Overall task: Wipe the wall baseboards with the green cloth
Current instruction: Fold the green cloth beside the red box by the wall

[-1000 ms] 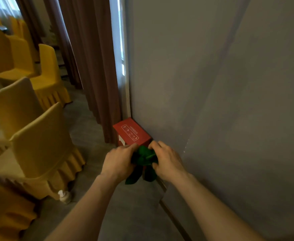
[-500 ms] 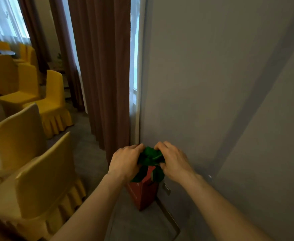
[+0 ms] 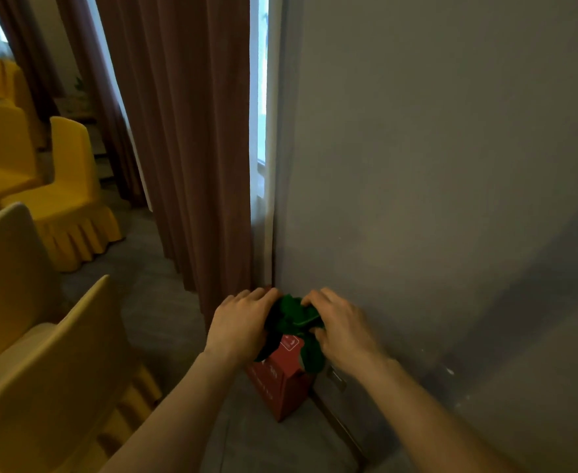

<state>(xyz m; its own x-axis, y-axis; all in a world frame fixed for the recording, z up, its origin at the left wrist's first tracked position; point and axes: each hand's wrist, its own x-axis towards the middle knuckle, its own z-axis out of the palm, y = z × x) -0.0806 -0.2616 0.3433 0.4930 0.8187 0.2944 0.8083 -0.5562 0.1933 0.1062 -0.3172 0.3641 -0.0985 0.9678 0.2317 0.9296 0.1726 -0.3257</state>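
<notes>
The green cloth (image 3: pixel 292 320) is bunched up between both hands, held in the air in front of the grey wall (image 3: pixel 434 165). My left hand (image 3: pixel 241 324) grips its left side and my right hand (image 3: pixel 340 327) grips its right side, fingers curled over the top. Loose ends of the cloth hang down below the hands. The dark baseboard (image 3: pixel 344 430) runs along the foot of the wall at the lower middle, below and behind my right forearm, apart from the cloth.
A red box (image 3: pixel 280 384) stands on the carpet against the wall right under the cloth. A brown curtain (image 3: pixel 192 148) hangs beside the wall's edge. Yellow-covered chairs (image 3: pixel 55 370) crowd the left side, with a strip of grey carpet (image 3: pixel 164 302) between them and the wall.
The view has tilted upward and moved closer to the wall, so the red box sits lower in the frame. Both hands keep working the bunched cloth between them.
</notes>
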